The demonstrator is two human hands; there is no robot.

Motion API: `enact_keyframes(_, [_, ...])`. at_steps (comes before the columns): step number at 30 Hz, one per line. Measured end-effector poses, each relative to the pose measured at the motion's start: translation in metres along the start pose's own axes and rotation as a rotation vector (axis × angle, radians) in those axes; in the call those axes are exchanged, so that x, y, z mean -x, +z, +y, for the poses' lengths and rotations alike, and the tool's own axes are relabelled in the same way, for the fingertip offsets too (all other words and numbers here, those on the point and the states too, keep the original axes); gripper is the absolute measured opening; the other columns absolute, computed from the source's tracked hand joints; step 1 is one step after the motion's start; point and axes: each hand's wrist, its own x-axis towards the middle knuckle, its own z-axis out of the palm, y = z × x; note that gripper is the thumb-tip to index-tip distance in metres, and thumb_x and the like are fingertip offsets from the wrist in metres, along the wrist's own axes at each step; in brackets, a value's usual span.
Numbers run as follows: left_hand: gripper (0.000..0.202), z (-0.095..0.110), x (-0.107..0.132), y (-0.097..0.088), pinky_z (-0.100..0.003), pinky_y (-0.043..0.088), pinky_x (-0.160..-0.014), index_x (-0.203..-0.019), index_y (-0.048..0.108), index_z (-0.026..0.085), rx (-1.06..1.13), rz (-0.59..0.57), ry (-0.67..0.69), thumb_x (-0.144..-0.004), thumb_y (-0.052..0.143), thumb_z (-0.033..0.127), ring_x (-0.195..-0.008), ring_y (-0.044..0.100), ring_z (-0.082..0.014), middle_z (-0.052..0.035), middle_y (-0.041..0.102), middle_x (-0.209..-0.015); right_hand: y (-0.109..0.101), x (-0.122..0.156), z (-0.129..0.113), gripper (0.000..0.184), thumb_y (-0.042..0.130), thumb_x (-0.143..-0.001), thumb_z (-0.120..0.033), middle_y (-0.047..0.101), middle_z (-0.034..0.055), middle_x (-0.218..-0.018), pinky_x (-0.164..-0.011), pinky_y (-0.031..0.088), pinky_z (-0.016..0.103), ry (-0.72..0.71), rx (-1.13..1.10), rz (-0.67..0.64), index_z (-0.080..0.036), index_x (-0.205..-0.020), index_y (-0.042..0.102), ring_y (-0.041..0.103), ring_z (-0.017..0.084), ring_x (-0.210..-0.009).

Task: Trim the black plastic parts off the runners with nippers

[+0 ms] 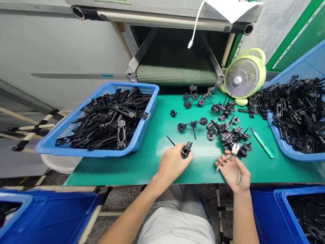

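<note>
My left hand (172, 161) is closed around a black plastic part (186, 150), held low over the green tabletop (114, 171); a thin black stem sticks out to its upper left. In my right hand (235, 173), palm up, rest cutting pliers (235, 149) with pale handles, their jaws pointing away from me. Just beyond the pliers lies a heap of black molded parts with runners (225, 135). Another black runner piece (192, 125) lies apart on the table, beyond my left hand. A small round black part (173, 113) sits by itself farther back.
Blue baskets full of black parts stand at left (134, 144) and right (291, 152). A green-handled craft knife (264, 144) lies on the right. Behind are a yellow-green fan (243, 78) and a conveyor belt (176, 74). A white cable (196, 23) hangs above.
</note>
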Motion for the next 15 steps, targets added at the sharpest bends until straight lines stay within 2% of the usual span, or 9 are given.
enact_keyframes(2, [0.023, 0.002, 0.0, -0.008, -0.024, 0.04, -0.05, -0.093, 0.061, 0.017, 0.597, 0.038, -0.054, -0.078, 0.057, 0.034, -0.049, 0.052, -0.0119, -0.0072, 0.071, -0.083, -0.001, 0.0, 0.0, 0.027, 0.058, -0.084, -0.047, 0.055, 0.0035, -0.083, -0.082, 0.048, 0.043, -0.007, 0.04, 0.0, -0.028, -0.101, 0.065, 0.054, 0.022, -0.082])
enact_keyframes(4, [0.023, 0.003, -0.004, -0.012, -0.02, 0.031, -0.04, -0.09, 0.059, 0.015, 1.166, -0.025, -0.16, -0.08, 0.051, 0.034, -0.037, 0.034, -0.0037, -0.0072, 0.071, -0.086, -0.001, -0.001, 0.0, 0.028, 0.057, -0.084, -0.048, 0.055, 0.0038, -0.083, -0.082, 0.048, 0.045, -0.009, 0.052, 0.01, -0.028, -0.101, 0.065, 0.054, 0.022, -0.082])
enact_keyframes(5, [0.024, 0.003, -0.006, -0.013, -0.019, 0.027, -0.036, -0.087, 0.059, 0.013, 1.377, -0.083, -0.232, -0.081, 0.047, 0.033, -0.034, 0.027, -0.0016, -0.0085, 0.071, -0.086, -0.002, -0.001, 0.0, 0.028, 0.058, -0.083, -0.047, 0.055, 0.0039, -0.083, -0.082, 0.048, 0.044, -0.006, 0.045, 0.015, -0.027, -0.102, 0.065, 0.054, 0.022, -0.082])
enact_keyframes(7, [0.026, 0.0, -0.011, -0.009, -0.017, 0.023, -0.033, -0.081, 0.059, 0.009, 1.622, -0.184, -0.386, -0.084, 0.04, 0.028, -0.033, 0.024, -0.0002, -0.0116, 0.07, -0.083, -0.002, 0.0, 0.001, 0.029, 0.06, -0.081, -0.046, 0.055, 0.0039, -0.083, -0.082, 0.048, 0.043, 0.002, 0.016, 0.025, -0.026, -0.102, 0.065, 0.054, 0.022, -0.082])
enact_keyframes(10, [0.028, -0.009, -0.014, 0.001, -0.016, 0.023, -0.032, -0.081, 0.058, 0.01, 1.687, -0.21, -0.492, -0.088, 0.036, 0.024, -0.032, 0.027, -0.0008, -0.0132, 0.071, -0.083, -0.002, 0.0, 0.001, 0.029, 0.061, -0.081, -0.045, 0.055, 0.0037, -0.084, -0.083, 0.048, 0.042, 0.007, -0.012, 0.028, -0.026, -0.102, 0.066, 0.054, 0.021, -0.082])
enact_keyframes(13, [0.029, -0.023, -0.011, 0.009, -0.017, 0.022, -0.033, -0.083, 0.058, 0.012, 1.525, -0.116, -0.441, -0.09, 0.043, 0.035, -0.031, 0.029, -0.001, -0.0101, 0.071, -0.081, -0.001, 0.0, 0.001, 0.026, 0.062, -0.081, -0.043, 0.055, 0.0033, -0.084, -0.082, 0.048, 0.041, 0.008, -0.026, 0.028, -0.026, -0.1, 0.066, 0.054, 0.021, -0.082])
enact_keyframes(15, [0.031, -0.031, -0.009, 0.011, -0.017, 0.021, -0.034, -0.085, 0.058, 0.012, 1.354, -0.054, -0.38, -0.086, 0.053, 0.043, -0.032, 0.029, -0.0005, -0.0065, 0.07, -0.077, 0.0, 0.0, 0.0, 0.026, 0.063, -0.081, -0.043, 0.055, 0.0034, -0.084, -0.082, 0.048, 0.04, 0.016, -0.037, 0.033, -0.025, -0.1, 0.066, 0.054, 0.02, -0.082])
